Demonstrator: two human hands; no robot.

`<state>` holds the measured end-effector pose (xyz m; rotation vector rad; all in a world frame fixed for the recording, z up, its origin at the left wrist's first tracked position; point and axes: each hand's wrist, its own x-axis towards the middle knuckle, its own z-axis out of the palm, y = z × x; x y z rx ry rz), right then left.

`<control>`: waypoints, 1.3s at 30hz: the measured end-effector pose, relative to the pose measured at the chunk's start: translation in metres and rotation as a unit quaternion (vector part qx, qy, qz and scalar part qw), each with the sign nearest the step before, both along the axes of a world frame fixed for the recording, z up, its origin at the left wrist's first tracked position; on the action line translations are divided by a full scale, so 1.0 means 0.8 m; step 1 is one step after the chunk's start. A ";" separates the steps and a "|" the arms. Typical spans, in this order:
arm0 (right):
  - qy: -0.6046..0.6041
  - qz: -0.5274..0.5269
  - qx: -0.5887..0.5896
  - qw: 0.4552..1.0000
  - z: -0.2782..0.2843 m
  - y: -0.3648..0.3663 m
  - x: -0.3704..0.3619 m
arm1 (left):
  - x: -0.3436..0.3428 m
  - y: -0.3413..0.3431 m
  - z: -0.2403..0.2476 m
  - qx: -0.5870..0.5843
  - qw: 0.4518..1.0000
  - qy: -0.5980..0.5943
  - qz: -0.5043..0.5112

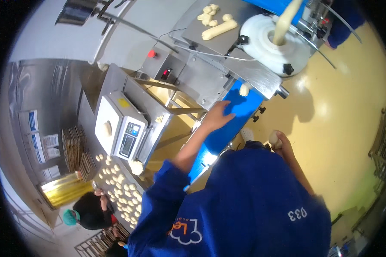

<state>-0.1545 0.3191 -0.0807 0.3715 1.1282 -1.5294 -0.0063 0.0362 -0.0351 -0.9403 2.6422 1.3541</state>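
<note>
My left hand (218,116) reaches over the blue conveyor belt (242,107), its fingers apart and nothing in them. Just beyond it, a small piece of dough (244,89) lies on the belt beneath the metal end of the machine. My right hand (282,145) is closed around a pale dough ball (274,137), held out to the right of the belt beside my body. Above the belt, a long rope of dough (285,23) runs down into the hole of a round white plate (255,32).
A white scale (131,113) bearing a dough piece (107,129) stands on the left table. Many dough pieces (122,192) cover the table farther down, near a person in dark clothes (94,210). A dough log (219,30) rests on the machine's top, near a control box (161,64).
</note>
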 end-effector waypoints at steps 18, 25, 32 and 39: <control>-0.012 0.000 0.066 0.998 -0.058 0.067 -0.046 | 0.059 0.009 -0.029 0.568 0.739 0.254 0.258; 0.007 0.135 -0.001 0.991 -0.041 -0.058 -0.022 | 0.272 -0.077 0.226 -0.178 0.831 0.174 0.497; 0.037 0.279 -0.034 0.959 -0.008 -0.145 0.041 | 0.369 -0.219 0.178 -0.296 0.733 -0.032 0.612; 0.054 0.420 -0.008 0.906 0.011 -0.206 0.135 | 0.491 -0.186 0.177 -0.002 0.774 0.201 0.600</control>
